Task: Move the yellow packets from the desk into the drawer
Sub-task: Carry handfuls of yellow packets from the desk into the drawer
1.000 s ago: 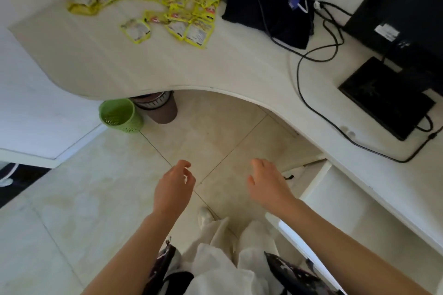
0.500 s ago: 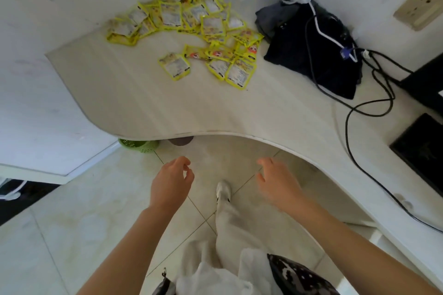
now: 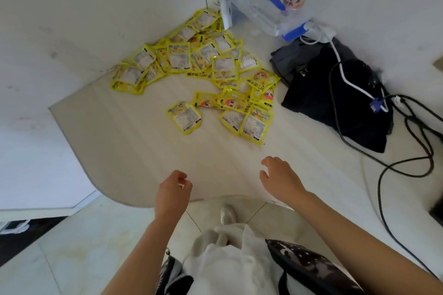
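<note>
Several yellow packets (image 3: 203, 72) lie scattered in a loose heap in the desk's (image 3: 134, 151) far corner against the white walls. The nearest ones are a single packet (image 3: 184, 117) and an overlapping pair (image 3: 254, 124). My left hand (image 3: 172, 190) hovers over the desk's front edge with curled fingers and nothing in it. My right hand (image 3: 279, 178) reaches over the desk, fingers spread, empty, a short way in front of the nearest packets. The drawer is out of view.
A black bag (image 3: 335, 98) with a white cable and black cords (image 3: 407, 151) lies on the right of the desk. A clear plastic bag (image 3: 263, 0) stands in the back corner. Below the desk edge I see tiled floor and my shoe (image 3: 227, 214).
The view has swung from the drawer and floor up to the desk corner. Both hands have moved forward over the desk's edge towards the packets. The drawer, bins and monitor have left the view.
</note>
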Action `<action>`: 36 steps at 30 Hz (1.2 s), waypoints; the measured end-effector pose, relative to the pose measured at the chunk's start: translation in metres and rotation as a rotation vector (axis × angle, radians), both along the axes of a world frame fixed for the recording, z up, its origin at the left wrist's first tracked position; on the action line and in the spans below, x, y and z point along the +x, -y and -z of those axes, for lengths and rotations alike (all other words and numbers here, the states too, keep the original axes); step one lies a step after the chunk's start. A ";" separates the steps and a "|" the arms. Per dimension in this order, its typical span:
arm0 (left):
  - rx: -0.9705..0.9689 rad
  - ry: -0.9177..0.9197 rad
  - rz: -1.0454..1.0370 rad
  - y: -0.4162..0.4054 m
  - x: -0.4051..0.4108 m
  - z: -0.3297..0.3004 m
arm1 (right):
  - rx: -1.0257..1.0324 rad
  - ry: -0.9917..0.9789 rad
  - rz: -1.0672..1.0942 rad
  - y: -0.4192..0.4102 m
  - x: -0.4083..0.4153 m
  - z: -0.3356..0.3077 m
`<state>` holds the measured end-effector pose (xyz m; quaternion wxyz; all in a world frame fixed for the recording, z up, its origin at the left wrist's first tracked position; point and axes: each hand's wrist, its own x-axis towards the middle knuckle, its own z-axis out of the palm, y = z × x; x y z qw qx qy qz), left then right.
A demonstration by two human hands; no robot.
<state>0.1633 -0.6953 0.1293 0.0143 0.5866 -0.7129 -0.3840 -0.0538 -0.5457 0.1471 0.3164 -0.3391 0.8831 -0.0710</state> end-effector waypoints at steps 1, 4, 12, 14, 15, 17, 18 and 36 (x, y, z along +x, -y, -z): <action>0.004 0.001 -0.010 0.011 -0.006 0.001 | 0.006 0.010 0.020 0.008 -0.007 0.002; 0.008 -0.001 -0.022 0.044 -0.023 0.004 | 0.018 0.049 0.089 0.026 -0.022 0.006; 0.130 0.021 -0.149 0.119 -0.067 0.012 | 0.055 0.111 0.465 0.071 -0.059 0.033; 0.153 0.018 -0.212 0.134 -0.076 0.015 | 0.058 0.129 0.606 0.083 -0.070 0.037; 0.160 0.009 -0.248 0.140 -0.082 0.017 | 0.057 0.135 0.663 0.090 -0.074 0.037; 0.161 0.022 -0.301 0.152 -0.093 0.023 | 0.085 0.126 0.724 0.104 -0.078 0.033; 0.155 0.045 -0.314 0.156 -0.098 0.025 | 0.109 0.114 0.729 0.111 -0.080 0.032; 0.062 0.290 -0.131 0.175 -0.115 0.032 | 0.137 0.170 0.620 0.125 -0.126 0.033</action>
